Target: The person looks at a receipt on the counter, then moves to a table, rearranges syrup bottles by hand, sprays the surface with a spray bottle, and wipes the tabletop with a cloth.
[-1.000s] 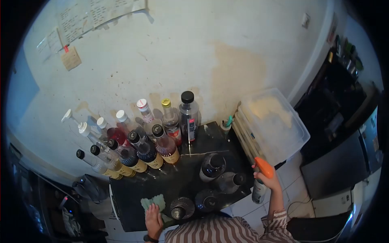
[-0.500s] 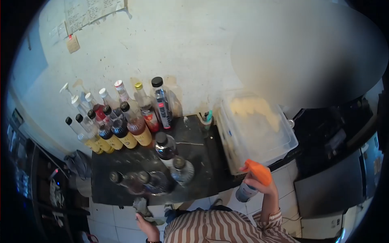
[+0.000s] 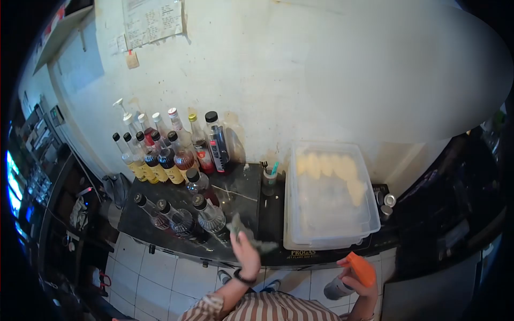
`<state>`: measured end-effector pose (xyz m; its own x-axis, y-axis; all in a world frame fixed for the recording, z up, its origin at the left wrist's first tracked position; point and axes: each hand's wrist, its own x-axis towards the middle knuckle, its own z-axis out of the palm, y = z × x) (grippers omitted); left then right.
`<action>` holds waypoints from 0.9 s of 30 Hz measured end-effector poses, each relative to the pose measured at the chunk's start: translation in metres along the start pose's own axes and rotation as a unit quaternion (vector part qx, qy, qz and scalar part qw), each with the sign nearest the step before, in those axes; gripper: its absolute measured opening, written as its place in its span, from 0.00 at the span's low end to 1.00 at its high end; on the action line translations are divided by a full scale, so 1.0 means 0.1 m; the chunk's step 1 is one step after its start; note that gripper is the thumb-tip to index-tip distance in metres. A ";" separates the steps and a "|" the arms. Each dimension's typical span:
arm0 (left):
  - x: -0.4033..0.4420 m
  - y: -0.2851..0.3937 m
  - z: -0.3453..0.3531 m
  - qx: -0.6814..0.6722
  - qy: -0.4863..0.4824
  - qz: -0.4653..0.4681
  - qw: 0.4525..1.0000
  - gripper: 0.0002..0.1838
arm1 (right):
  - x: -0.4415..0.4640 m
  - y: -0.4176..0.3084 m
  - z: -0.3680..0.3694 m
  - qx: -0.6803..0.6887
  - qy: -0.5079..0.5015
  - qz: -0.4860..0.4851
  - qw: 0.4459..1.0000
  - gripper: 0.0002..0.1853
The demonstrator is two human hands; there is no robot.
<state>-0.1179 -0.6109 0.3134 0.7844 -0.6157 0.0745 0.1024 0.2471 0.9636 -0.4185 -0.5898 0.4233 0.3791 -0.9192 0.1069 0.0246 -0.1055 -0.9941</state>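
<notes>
My left hand (image 3: 246,255) is closed on a grey-green cloth (image 3: 251,238), over the front edge of the black counter (image 3: 235,187). Just left of the cloth stands a clear bottle with a dark cap (image 3: 211,216). Two more bottles, one clear-walled (image 3: 182,222) and one with dark contents (image 3: 152,214), stand to its left, and another bottle (image 3: 198,184) is behind. In my right hand (image 3: 356,281) is a spray bottle (image 3: 338,288) with an orange trigger head (image 3: 361,269), held in front of the counter at the right; my fingers wrap its neck.
Several syrup bottles (image 3: 166,160) crowd the counter's back left against the wall. A lidded plastic tub (image 3: 332,214) with pale yellow contents sits on a gas stove (image 3: 305,257). A small cup with utensils (image 3: 270,176) stands between them. Metal canisters (image 3: 386,206) are right of the tub.
My left hand has moved up and right with the cloth, from below the counter to its front edge. My right hand has shifted slightly down and right with the spray bottle. The view has turned.
</notes>
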 end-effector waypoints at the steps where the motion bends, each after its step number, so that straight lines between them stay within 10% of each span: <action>1: 0.15 -0.17 0.24 0.007 0.033 0.019 0.999 0.28 | -0.03 0.01 -0.05 0.007 0.008 0.007 1.000 0.25; 4: 0.98 -0.97 0.64 0.278 0.092 0.251 0.923 0.31 | -0.17 0.03 -0.17 0.033 0.046 0.024 0.998 0.27; 9: 1.87 -1.14 0.98 0.567 0.018 0.013 0.823 0.42 | -0.43 0.31 -0.53 -0.090 0.053 -0.040 0.994 0.29; 19: 2.32 -1.44 1.38 0.673 -0.046 0.109 0.730 0.48 | -0.35 0.27 -0.60 -0.032 0.089 0.071 0.993 0.32; 27: 2.55 -1.54 1.14 0.581 -0.162 0.227 0.765 0.34 | -0.21 0.35 -0.64 -0.077 0.070 0.056 0.993 0.31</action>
<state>-0.0035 -0.8906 0.2136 0.3657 -0.8635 0.3472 -0.8956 -0.2251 0.3836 -0.4849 -0.5986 0.3870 0.2386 -0.9711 0.0090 -0.1568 -0.0477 -0.9865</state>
